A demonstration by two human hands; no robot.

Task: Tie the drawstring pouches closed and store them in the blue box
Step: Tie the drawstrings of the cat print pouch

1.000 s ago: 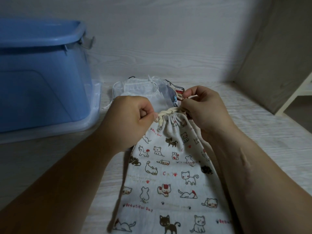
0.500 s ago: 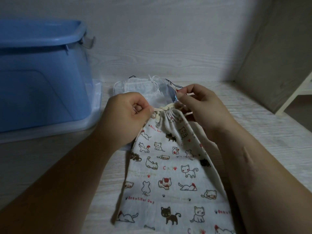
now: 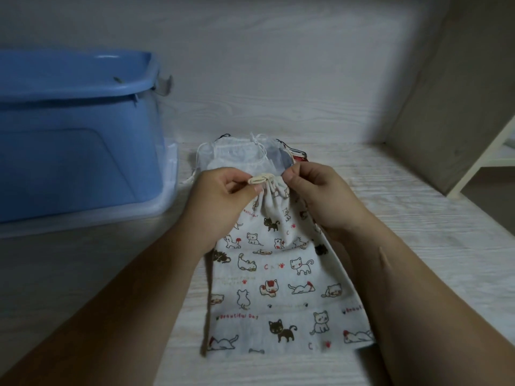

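- Pouch [image 3: 278, 274] lies flat, gathered neck between the hands.
- Left hand [image 3: 223, 196] and right hand [image 3: 320, 196] each pinch its cord [image 3: 262, 180].
- Tying step in hand; next, cinch the knot, then reach the blue box [image 3: 78, 151] left of the grip.

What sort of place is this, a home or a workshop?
Likely a home, in a storage corner: pale wood-grain surface, a blue storage box at left, a white shelf at right, and cloth pouches piled behind the cat-print pouch, its drawstring pinched by the left hand and right hand.
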